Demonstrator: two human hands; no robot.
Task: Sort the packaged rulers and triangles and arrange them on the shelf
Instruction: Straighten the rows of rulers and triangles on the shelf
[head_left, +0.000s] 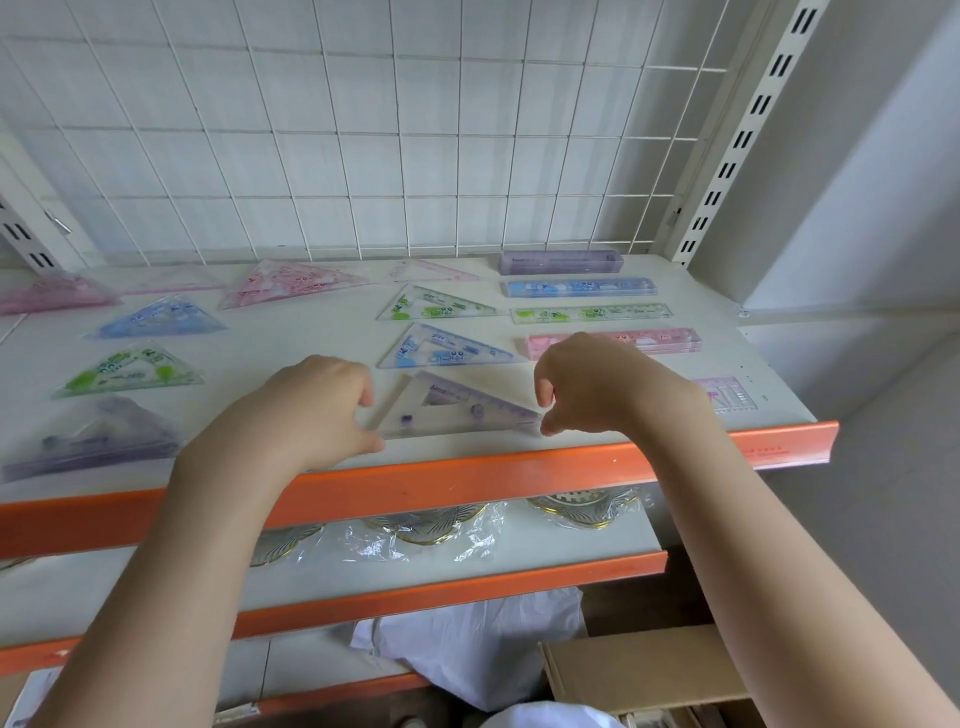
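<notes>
White wire grid (363, 130) backs orange-edged shelving (467, 483) beside a grey wall (857, 182).

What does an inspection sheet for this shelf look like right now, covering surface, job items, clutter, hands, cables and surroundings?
Surface: white shelf with orange front lip.
Job's things: triangles in two columns at left and centre; ruler packs in a column at right; purple triangle at the front edge.
Clutter: small purple item lying at front right.
Grippers: left hand and right hand pinch the purple triangle's two ends.
Cables: nothing seen.
Surroundings: wire grid behind; wrapped dishes on the lower shelf; cardboard box below.
</notes>
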